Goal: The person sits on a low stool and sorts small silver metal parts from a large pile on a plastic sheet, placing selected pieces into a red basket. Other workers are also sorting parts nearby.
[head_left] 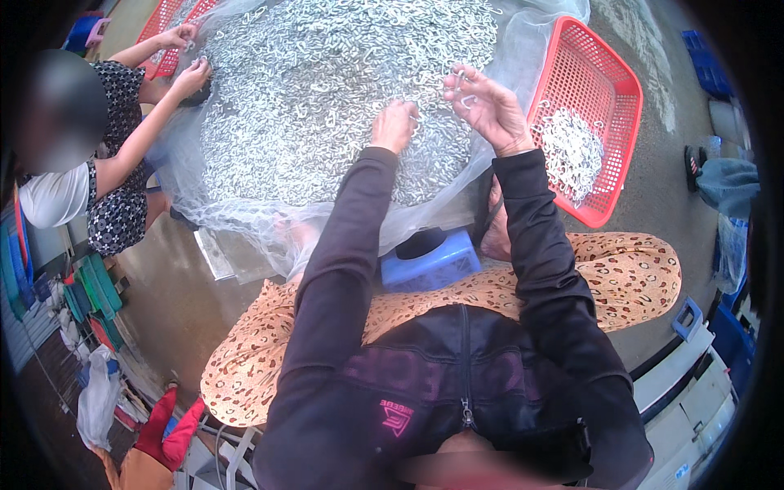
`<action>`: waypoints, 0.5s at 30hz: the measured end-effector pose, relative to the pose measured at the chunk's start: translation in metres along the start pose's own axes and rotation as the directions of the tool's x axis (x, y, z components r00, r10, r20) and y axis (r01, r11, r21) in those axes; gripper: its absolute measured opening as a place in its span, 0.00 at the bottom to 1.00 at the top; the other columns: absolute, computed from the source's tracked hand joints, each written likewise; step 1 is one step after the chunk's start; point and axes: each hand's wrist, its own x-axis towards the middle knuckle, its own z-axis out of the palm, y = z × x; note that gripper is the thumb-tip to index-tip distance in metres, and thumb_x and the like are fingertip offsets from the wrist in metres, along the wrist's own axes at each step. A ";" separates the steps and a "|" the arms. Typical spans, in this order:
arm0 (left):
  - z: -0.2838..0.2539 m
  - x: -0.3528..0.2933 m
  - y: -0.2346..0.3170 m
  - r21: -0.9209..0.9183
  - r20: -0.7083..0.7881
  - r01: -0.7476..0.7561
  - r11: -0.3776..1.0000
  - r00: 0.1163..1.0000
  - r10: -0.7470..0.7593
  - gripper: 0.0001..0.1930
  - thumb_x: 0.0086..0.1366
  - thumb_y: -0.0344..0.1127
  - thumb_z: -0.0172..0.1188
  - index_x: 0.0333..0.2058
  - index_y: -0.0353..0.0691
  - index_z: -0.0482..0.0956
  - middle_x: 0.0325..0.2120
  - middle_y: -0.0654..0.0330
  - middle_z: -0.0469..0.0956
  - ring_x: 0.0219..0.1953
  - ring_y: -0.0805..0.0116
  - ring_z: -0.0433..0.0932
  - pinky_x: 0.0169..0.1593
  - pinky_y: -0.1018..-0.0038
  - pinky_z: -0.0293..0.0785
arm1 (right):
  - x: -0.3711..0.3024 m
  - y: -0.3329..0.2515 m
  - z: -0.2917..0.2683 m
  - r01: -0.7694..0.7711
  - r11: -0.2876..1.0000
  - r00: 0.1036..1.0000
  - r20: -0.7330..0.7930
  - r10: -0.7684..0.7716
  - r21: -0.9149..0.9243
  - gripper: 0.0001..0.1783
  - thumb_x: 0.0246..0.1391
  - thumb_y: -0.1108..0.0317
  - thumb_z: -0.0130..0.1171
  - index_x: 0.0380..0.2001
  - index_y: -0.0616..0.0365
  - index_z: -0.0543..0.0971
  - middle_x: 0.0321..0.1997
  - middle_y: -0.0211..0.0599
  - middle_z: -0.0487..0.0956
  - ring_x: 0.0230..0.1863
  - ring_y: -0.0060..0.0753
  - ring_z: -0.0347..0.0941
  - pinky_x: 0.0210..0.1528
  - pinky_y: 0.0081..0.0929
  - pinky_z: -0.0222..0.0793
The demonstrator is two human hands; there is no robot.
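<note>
One curved link (468, 101) sits in the right hand (492, 114), gripped, at one o'clock; the left hand (394, 129), hold unclear to me, meets the heap (302, 90) at twelve. Picking, seemingly; next calls for delicacy.

Two red baskets (581, 77), one net (229, 214), small pale hooks (327, 90) beyond counting

A grey concrete floor (180, 314) spreads around the work area, looking damp and worn, with whitish streaks toward the upper right, where pale light brightens it. Along the left edge, green boards (102, 290) lie in a cluttered pile, near a whitish plastic bag (98, 400) and a dark ribbed surface (37, 408). On the right, blue crates (704, 65) stand at the upper edge, with pale grey panels (686, 388) lower down.
</note>
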 end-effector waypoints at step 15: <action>-0.038 -0.030 0.027 -0.865 -0.189 -0.027 0.501 0.943 -0.276 0.09 0.55 0.28 0.64 0.36 0.37 0.77 0.30 0.65 0.78 0.31 0.80 0.74 0.34 0.83 0.67 | 0.011 0.069 -0.001 -0.041 0.979 0.929 -0.369 -0.036 -0.198 0.15 0.53 0.75 0.57 0.45 0.71 0.72 0.36 0.41 0.77 0.36 0.29 0.75 0.40 0.22 0.72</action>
